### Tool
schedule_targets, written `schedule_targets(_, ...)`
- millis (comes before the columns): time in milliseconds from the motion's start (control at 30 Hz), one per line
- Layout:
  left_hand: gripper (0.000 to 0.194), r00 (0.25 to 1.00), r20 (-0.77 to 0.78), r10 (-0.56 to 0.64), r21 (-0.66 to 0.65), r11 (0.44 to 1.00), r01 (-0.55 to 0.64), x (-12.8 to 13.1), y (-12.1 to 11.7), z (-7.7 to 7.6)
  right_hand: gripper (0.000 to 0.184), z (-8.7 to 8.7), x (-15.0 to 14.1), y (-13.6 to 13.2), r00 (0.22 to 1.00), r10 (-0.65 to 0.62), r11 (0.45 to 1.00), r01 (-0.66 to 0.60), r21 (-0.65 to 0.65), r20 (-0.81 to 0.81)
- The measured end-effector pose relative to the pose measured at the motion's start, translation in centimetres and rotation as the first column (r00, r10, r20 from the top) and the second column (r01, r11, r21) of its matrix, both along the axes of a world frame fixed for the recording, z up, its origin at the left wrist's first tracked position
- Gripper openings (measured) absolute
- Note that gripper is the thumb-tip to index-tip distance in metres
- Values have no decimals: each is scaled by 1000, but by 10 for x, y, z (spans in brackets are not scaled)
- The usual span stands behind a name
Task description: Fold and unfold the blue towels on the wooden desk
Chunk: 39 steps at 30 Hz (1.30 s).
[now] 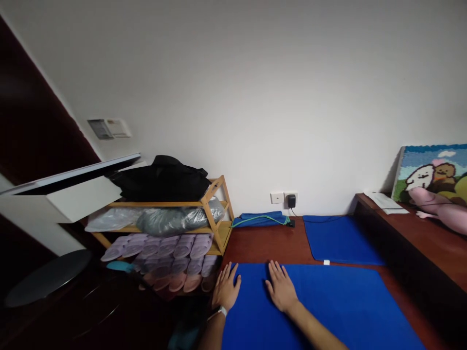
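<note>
A large blue cloth lies flat over the near part of the reddish-brown wooden tabletop. At its left edge rests my left hand, palm down with fingers stretched out, a light band around the wrist. My right hand lies flat near the cloth's far edge, fingers extended and thumb apart. Neither hand holds anything. Beyond, on the right, is a second blue cloth with a small white tag at its near edge.
Against the wall lies a folded blue bundle with a green cord. A black plug adapter sits in the wall socket. Left stands a wooden rack with slippers and a black bag. A raised ledge on the right bears a pink plush toy.
</note>
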<state>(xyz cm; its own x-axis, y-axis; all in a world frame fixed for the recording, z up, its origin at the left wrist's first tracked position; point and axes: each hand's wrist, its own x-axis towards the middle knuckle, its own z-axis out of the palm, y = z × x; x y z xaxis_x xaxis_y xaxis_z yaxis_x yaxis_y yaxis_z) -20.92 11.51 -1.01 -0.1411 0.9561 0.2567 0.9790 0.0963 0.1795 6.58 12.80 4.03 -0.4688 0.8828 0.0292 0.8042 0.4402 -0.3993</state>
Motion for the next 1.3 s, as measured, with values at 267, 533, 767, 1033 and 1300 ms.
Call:
schedule_targets(267, 52, 1000, -16, 0, -11, 1000, 0, -1, 2, 0, 71, -43, 91, 11, 985, -162, 987, 162, 9, 61)
schedule_targets(533, 52, 1000, -1, -10, 33, 999, 10, -7, 8, -9, 79, -74, 312, 27, 804, -536, 840, 540, 63, 258)
schedule_targets(767, 52, 999, -33, -3, 11, 1000, 4, -10, 12, -11, 81, -82, 347, 29, 767, -594, 803, 581, 131, 243)
schedule_targets(1033, 53, 1000, -20, -2, -3, 1000, 2, -6, 9, -5, 80, -88, 358, 30, 749, -596, 798, 593, 110, 289)
schedule_targets(1300, 52, 1000, 9, 2, 10, 1000, -2, -2, 7, -3, 82, -63, 352, 26, 654, -692, 709, 694, 121, 306)
